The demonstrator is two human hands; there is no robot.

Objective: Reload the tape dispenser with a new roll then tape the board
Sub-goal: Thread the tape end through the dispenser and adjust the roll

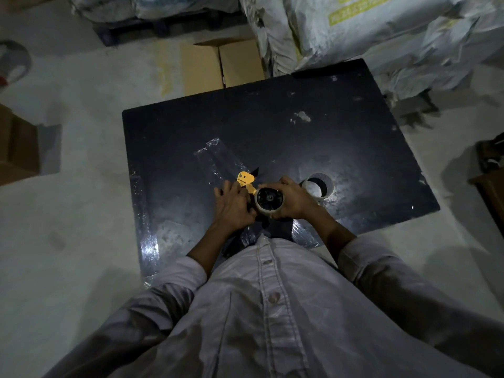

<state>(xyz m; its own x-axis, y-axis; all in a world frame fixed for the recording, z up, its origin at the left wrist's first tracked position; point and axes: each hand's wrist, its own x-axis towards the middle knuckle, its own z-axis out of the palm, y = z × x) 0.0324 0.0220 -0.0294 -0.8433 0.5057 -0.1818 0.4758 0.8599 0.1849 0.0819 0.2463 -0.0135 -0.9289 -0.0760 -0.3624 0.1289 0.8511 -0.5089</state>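
A large black board (272, 126) lies flat on the floor in front of me. Over its near part I hold a yellow and black tape dispenser (246, 180). My left hand (234, 205) grips the dispenser's body from the left. My right hand (293, 199) is wrapped around a tape roll (268, 199) that sits on the dispenser's black hub. A second, pale ring-shaped roll or core (319, 186) lies on the board just right of my right hand. Strips of clear tape (218, 156) are stuck on the board.
Cardboard boxes (221, 64) stand beyond the board's far edge and another box (16, 148) sits at the left. Large wrapped sacks (381, 36) are piled at the back right. A dark object (491, 173) stands at the right edge. Grey concrete floor (81, 200) surrounds the board.
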